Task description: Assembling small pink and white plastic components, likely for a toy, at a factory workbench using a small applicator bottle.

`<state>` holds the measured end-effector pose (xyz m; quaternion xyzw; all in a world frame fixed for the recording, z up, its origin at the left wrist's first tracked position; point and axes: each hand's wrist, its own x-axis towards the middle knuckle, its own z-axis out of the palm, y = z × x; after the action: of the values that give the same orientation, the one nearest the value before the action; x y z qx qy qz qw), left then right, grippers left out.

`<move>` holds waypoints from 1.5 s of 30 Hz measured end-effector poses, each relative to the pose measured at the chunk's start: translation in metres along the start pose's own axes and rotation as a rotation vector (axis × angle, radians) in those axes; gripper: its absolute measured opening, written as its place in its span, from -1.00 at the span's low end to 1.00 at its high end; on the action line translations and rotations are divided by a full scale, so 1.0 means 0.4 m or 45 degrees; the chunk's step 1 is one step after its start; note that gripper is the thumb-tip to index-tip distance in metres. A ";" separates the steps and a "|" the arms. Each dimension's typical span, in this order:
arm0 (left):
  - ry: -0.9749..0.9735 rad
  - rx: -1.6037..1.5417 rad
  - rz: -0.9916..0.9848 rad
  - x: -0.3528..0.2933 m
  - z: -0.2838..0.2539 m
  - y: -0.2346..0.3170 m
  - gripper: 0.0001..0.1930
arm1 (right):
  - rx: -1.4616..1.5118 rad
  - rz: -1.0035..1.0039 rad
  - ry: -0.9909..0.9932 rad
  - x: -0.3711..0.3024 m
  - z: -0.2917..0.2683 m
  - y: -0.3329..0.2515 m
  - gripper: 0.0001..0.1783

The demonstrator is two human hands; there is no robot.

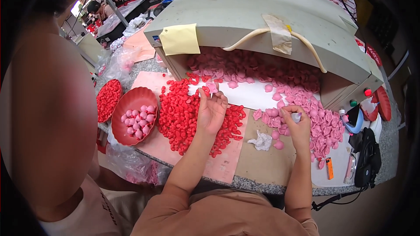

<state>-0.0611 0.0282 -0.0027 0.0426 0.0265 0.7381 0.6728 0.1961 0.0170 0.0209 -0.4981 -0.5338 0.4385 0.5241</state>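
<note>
My left hand [213, 112] is raised palm-up over the edge of a heap of small red pieces [178, 116]. Between its thumb and fingertips is a small red piece [206, 89], with a pink petal-shaped piece [211, 87] against it. My right hand [299, 126] closes round a small pale container [296, 117], mostly hidden by the fingers. That hand hovers at the left edge of a heap of pink cupped pieces [321, 124]. Between the hands lies a crumpled white tissue [261, 140].
A grey metal hood [262, 13] arches over the worktop, with more pink pieces under it. At left stand a red scalloped bowl [120, 132] holding pink balls and a dish of red pieces [108, 100]. An orange lighter [329, 168] and black pouch [368, 159] lie right. A person [48, 105] is close left.
</note>
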 end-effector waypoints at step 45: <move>-0.020 0.190 -0.481 -0.076 -0.003 -0.124 -0.52 | 0.146 0.275 -0.505 -0.023 -0.002 -0.031 -0.76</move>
<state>-0.0094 0.0028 -0.0095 0.0922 0.0835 0.5944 0.7945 0.1955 0.0062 0.0321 -0.4258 -0.5441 0.6109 0.3866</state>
